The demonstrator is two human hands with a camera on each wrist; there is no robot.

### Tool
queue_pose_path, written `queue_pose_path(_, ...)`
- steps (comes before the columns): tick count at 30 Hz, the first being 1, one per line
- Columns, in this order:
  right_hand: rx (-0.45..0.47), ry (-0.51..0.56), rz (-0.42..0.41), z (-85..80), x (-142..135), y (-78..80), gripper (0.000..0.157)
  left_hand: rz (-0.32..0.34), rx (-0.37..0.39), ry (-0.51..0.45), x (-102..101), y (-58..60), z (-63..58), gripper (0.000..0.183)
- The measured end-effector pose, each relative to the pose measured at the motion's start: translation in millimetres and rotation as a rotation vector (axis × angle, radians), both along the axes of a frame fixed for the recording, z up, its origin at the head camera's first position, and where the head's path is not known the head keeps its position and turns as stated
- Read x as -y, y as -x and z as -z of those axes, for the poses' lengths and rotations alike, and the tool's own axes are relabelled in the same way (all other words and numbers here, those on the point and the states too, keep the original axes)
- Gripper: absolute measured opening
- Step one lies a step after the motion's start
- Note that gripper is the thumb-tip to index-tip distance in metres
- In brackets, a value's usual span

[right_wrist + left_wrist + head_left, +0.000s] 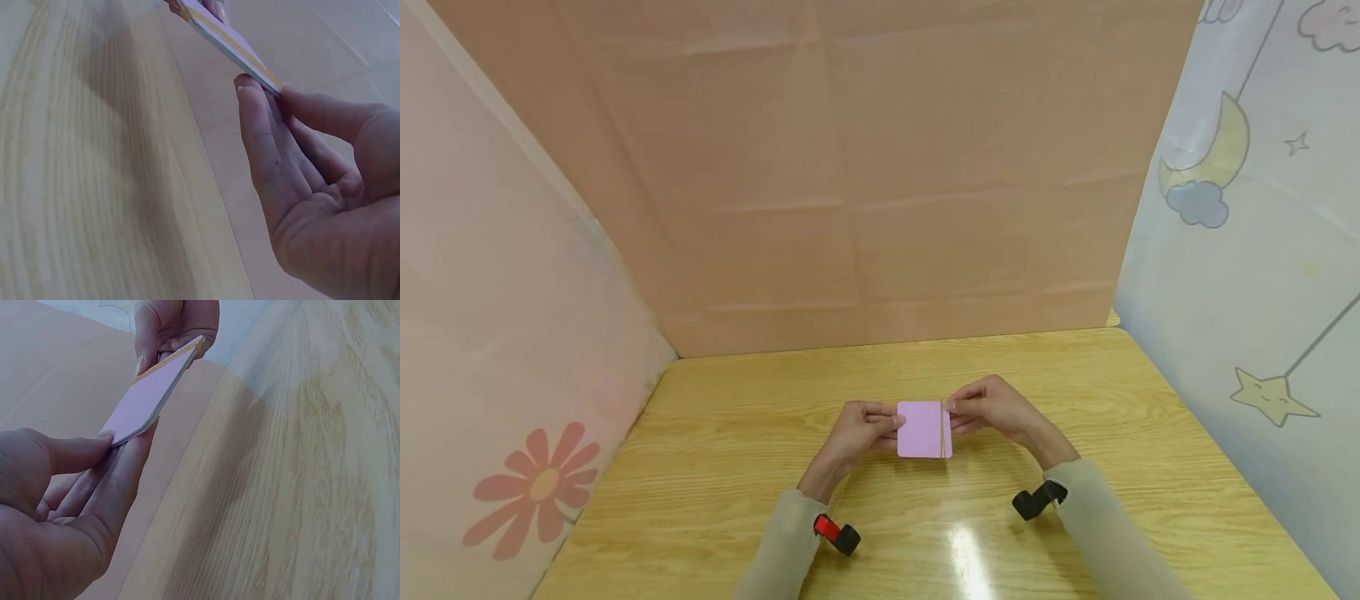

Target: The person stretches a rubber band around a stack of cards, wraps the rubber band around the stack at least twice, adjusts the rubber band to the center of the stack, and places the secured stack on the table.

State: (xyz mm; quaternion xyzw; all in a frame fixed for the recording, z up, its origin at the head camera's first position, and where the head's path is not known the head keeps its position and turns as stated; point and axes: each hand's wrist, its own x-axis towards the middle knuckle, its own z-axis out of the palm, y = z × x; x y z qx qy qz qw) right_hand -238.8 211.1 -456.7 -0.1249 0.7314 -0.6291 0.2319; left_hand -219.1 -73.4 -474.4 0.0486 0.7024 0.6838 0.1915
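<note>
A thin stack of square pink cards [919, 429] with rounded corners is held up above the wooden table. Around the stack, near its right edge, runs a yellowish rubber band [942, 429]. My left hand [857, 429] pinches the left edge, thumb on the top face and fingers beneath. At the right edge my right hand [992, 407] pinches the stack close to the band, its thumb [325, 112] on top and its fingers underneath. Several layers show along the side of the stack in both wrist views.
The wood-grain table [737, 500] spreads below both hands. An orange-brown sheet [850, 183] hangs behind it. Printed cloth walls stand at the left, with a pink flower [542, 486], and at the right, with a moon [1221, 154] and a star [1273, 397].
</note>
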Motion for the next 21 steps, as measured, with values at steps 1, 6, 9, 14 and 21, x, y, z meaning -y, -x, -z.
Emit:
queue_pose_path(1,-0.003,-0.011,-0.013,-1.0,0,1.8,0.034,-0.004,-0.003,0.003,0,-0.3,-0.1,0.025)
queue_pose_path(6,-0.025,-0.072,-0.094,-6.2,1,11.4,0.03,-0.007,-0.019,0.02,2,-0.2,-0.1,0.023)
queue_pose_path(9,-0.043,-0.111,-0.147,-9.7,3,17.3,0.027,-0.007,-0.017,0.028,4,0.2,0.6,0.021)
queue_pose_path(14,-0.05,-0.158,-0.203,-15.5,5,24.7,0.021,-0.006,-0.01,0.024,6,0.8,1.8,0.021)
queue_pose_path(21,-0.072,-0.217,-0.264,-20.2,7,33.3,0.018,0.011,-0.024,0.022,8,0.7,2.5,0.022)
